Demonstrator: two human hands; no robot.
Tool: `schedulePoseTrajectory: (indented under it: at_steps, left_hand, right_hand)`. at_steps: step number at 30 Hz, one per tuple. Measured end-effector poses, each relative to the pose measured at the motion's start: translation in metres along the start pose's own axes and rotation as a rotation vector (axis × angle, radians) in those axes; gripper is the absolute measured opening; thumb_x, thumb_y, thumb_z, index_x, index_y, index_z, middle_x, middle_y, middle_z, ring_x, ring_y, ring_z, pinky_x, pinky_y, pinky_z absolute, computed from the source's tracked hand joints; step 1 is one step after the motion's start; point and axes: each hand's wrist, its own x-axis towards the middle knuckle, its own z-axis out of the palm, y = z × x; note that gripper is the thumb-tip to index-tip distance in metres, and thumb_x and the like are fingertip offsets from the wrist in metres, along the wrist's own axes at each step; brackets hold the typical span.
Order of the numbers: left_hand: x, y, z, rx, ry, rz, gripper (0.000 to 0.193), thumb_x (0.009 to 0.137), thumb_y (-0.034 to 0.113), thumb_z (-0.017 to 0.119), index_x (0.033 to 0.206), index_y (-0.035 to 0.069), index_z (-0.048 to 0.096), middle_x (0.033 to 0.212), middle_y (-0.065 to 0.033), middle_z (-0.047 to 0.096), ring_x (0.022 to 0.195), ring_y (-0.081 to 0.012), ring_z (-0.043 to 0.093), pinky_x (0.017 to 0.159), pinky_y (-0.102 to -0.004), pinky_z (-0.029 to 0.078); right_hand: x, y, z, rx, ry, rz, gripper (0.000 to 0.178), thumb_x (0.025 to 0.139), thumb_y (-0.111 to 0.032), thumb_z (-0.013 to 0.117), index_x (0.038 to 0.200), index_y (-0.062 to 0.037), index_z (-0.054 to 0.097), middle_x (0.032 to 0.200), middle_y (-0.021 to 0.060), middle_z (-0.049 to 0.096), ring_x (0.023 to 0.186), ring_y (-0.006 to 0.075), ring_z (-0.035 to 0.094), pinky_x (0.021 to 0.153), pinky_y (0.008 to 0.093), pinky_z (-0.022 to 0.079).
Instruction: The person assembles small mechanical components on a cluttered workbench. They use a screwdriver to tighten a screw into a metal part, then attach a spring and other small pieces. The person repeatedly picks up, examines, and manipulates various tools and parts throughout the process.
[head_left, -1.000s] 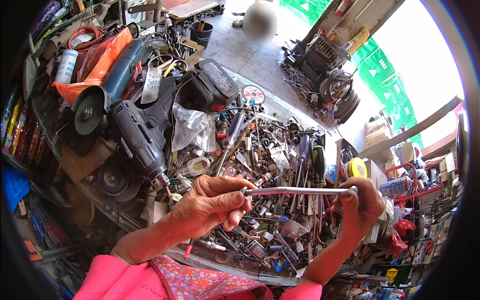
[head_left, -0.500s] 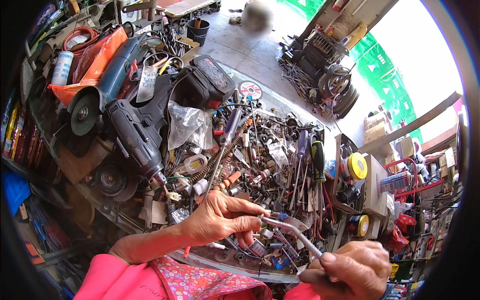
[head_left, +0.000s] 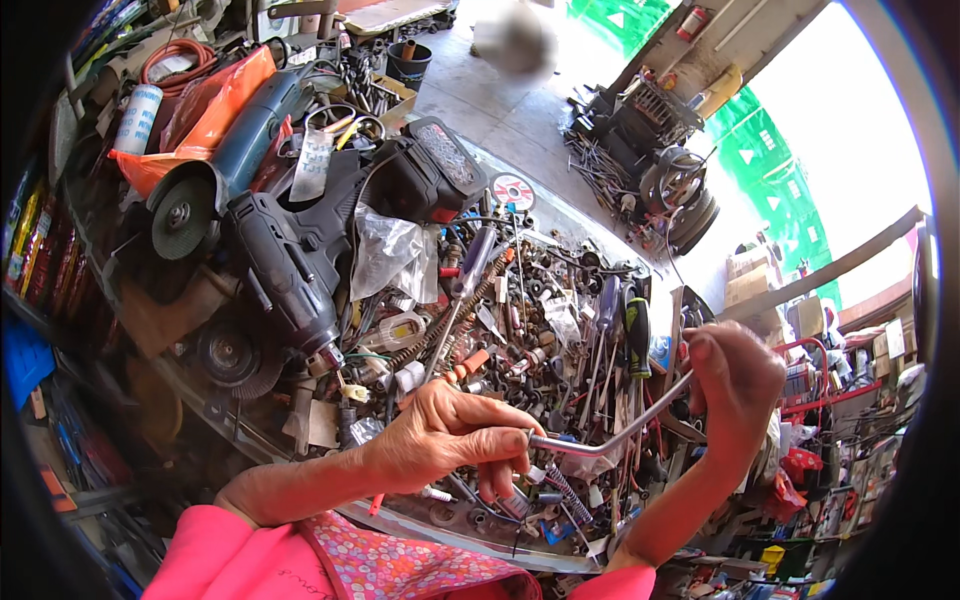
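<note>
A silvery, bent L-shaped wrench [head_left: 652, 413] spans the gap between my hands, above a bench heaped with small hardware. My left hand [head_left: 450, 430] is closed in a pinch at the short end of the wrench, on a small metal part mostly hidden by thumb and forefinger. At the far end of the long arm, my right hand [head_left: 735, 375] is raised, its fingers curled around the rod. Under the wrench lie a dark coil spring [head_left: 570, 487] and loose bits. A long screwdriver [head_left: 470, 268] rests beyond my left hand.
A black cordless power tool [head_left: 290, 265] and a blue angle grinder [head_left: 250, 130] lie at left. A green-and-black handled screwdriver [head_left: 637, 335] is near my right hand. A clear plastic bag [head_left: 393, 255] covers some parts. Beyond the bench, tyres [head_left: 690, 205] stand on the floor.
My right hand has swung up and away from me, carrying the long arm of the wrench with it. My left hand keeps its pinch at the short end.
</note>
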Motion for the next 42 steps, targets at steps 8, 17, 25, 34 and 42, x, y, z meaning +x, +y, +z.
schedulePoseTrajectory:
  at_steps: [8, 17, 25, 34, 42]
  left_hand:
    - [-0.001, 0.004, -0.004, -0.067, 0.125, 0.02, 0.025, 0.096, 0.013, 0.058, 0.105, -0.009, 0.065, 0.078, -0.0174, 0.068, 0.055, -0.0189, 0.067, 0.046, -0.0259, 0.054]
    - [0.001, 0.012, -0.003, 0.094, 0.24, 0.152, 0.027, 0.096, 0.017, 0.059, 0.104, -0.008, 0.065, 0.075, -0.0141, 0.067, 0.054, -0.0149, 0.065, 0.043, -0.0237, 0.052]
    - [0.013, -0.001, 0.004, 0.234, 0.348, 0.267, 0.038, 0.1, 0.024, 0.052, 0.127, -0.002, 0.051, 0.099, -0.0085, 0.066, 0.088, -0.0127, 0.065, 0.071, -0.0246, 0.054]
    - [0.01, -0.006, 0.022, 0.0, 0.068, 0.048, 0.055, 0.099, 0.024, 0.052, 0.143, -0.001, 0.031, 0.086, -0.0112, 0.066, 0.086, -0.0176, 0.066, 0.08, -0.0291, 0.051]
    - [-0.003, 0.012, 0.038, 0.663, -0.02, 0.345, 0.02, 0.089, 0.007, 0.066, 0.105, -0.005, 0.066, 0.07, -0.0098, 0.067, 0.053, -0.0155, 0.062, 0.048, -0.0277, 0.048]
  right_hand:
    - [-0.041, 0.034, -0.021, -0.121, -0.104, -0.091, 0.03, 0.071, 0.0, 0.075, 0.101, 0.0016, 0.071, 0.091, 0.0117, 0.068, 0.069, 0.0109, 0.063, 0.058, 0.021, 0.046]
    - [-0.097, 0.051, 0.009, -0.241, -0.287, -0.01, 0.014, 0.081, -0.006, 0.071, 0.093, -0.0014, 0.065, 0.075, 0.014, 0.066, 0.059, 0.0222, 0.065, 0.053, 0.0295, 0.049]
    - [-0.128, 0.051, 0.083, 0.267, -0.594, 0.187, 0.009, 0.092, -0.005, 0.06, 0.1, -0.0012, 0.06, 0.076, 0.009, 0.065, 0.058, 0.0195, 0.063, 0.055, 0.0297, 0.048]
    - [-0.137, 0.05, 0.116, 0.262, -0.441, -0.101, 0.016, 0.086, -0.003, 0.064, 0.099, -0.0011, 0.056, 0.083, 0.0146, 0.064, 0.071, 0.0349, 0.066, 0.056, 0.0403, 0.053]
    - [-0.119, 0.052, 0.08, 0.151, -0.364, -0.036, 0.017, 0.084, -0.009, 0.066, 0.1, -0.0028, 0.063, 0.076, 0.0112, 0.066, 0.057, 0.0216, 0.064, 0.05, 0.0334, 0.05]
